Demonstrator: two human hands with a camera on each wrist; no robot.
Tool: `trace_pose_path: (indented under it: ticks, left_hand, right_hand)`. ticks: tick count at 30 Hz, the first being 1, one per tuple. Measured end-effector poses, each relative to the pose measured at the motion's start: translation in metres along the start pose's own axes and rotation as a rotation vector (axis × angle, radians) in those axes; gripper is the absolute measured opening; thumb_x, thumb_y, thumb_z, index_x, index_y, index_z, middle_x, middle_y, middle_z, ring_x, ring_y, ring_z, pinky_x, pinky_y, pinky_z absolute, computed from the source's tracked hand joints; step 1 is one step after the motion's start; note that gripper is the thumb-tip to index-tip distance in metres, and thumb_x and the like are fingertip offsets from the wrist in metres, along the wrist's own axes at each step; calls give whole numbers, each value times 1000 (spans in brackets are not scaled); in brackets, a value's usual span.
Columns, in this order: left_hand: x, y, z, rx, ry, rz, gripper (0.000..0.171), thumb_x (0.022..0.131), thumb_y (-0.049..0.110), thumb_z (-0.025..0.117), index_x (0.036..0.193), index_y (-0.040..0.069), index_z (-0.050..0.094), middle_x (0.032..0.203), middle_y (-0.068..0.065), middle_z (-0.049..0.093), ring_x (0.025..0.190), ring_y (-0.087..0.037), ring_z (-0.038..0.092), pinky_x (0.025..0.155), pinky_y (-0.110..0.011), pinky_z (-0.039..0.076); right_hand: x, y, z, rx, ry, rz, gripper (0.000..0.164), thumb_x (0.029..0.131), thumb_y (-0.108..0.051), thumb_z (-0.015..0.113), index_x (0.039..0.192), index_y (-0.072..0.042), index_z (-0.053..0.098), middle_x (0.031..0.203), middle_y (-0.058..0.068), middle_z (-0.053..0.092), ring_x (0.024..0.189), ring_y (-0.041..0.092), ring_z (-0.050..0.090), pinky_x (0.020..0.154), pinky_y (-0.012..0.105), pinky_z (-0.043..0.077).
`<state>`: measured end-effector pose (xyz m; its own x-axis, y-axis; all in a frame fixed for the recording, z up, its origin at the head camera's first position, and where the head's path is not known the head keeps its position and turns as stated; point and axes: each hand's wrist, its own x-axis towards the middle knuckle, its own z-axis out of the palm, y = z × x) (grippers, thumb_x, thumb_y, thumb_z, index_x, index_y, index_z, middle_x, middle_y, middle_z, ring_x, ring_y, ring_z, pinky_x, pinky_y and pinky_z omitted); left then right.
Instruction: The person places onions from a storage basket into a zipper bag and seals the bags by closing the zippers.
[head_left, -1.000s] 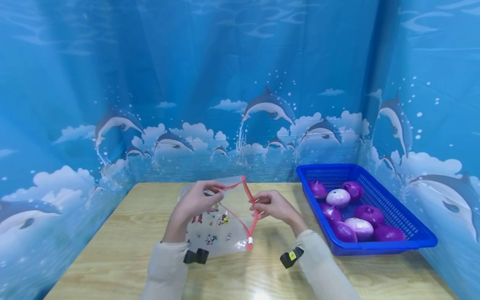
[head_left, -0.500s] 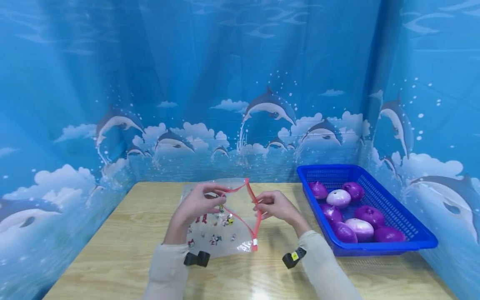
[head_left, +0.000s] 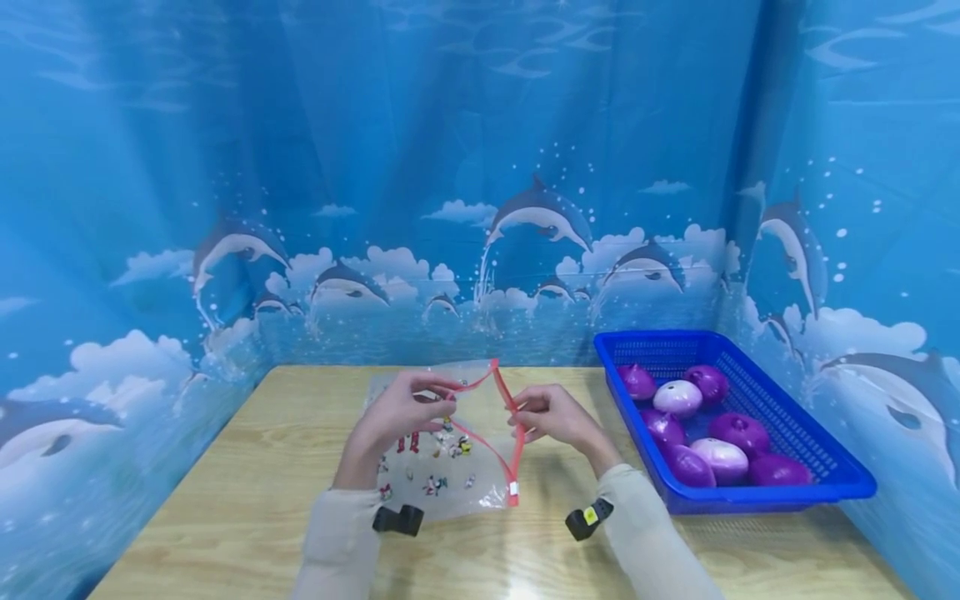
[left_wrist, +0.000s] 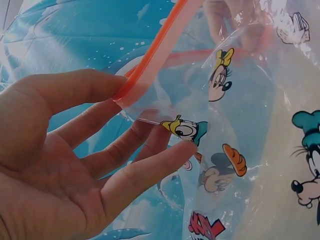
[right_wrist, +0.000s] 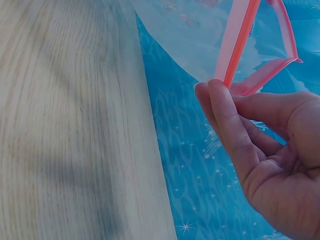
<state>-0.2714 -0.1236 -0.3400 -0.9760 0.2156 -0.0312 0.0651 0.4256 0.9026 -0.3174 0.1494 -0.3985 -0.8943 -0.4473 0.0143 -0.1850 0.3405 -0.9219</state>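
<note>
A clear plastic zipper bag [head_left: 480, 492] with cartoon prints and a red zip edge is held up over the table, its mouth spread wide toward the right. My left hand [head_left: 397, 417] pinches one side of the red edge between thumb and finger; the left wrist view shows this left hand [left_wrist: 85, 150] with its other fingers against the printed film. Opposite it, my right hand [head_left: 551, 417] pinches the other side of the zip edge, and in the right wrist view the fingertips [right_wrist: 220, 92] meet on the strip. A white slider [head_left: 513, 488] sits at the near corner of the zip.
To the right stands a blue plastic basket [head_left: 840, 483] with several purple onions [head_left: 738, 432] and a few paler ones [head_left: 678, 398]. The wooden table [head_left: 225, 500] runs back to a blue dolphin-print curtain [head_left: 420, 167]. Small black cameras [head_left: 397, 520] sit at both wrists.
Both hands and the bag have shifted slightly to the right, mostly in the first half second. The grip on the zip edge stays the same, and the bag's mouth remains spread.
</note>
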Motion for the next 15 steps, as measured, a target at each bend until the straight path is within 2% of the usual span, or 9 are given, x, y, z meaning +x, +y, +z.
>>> trace_pose_path:
  ticks: [6, 15]
  left_hand:
    - [3, -2, 3, -21, 7, -13, 32, 94, 9, 72, 125, 16, 73, 124, -12, 67, 103, -22, 70, 82, -35, 67]
    - [5, -7, 3, -35, -2, 12, 31, 95, 11, 71, 125, 15, 73, 124, -12, 67, 102, -21, 70, 81, -36, 68]
  right_hand:
    - [1, 1, 1, 6, -6, -13, 31, 101, -2, 60, 129, 12, 62, 111, 33, 72, 85, 22, 77, 76, 38, 69]
    - [1, 2, 2, 21, -2, -32, 31, 101, -1, 60, 129, 12, 62, 111, 35, 71, 85, 23, 77, 76, 40, 69]
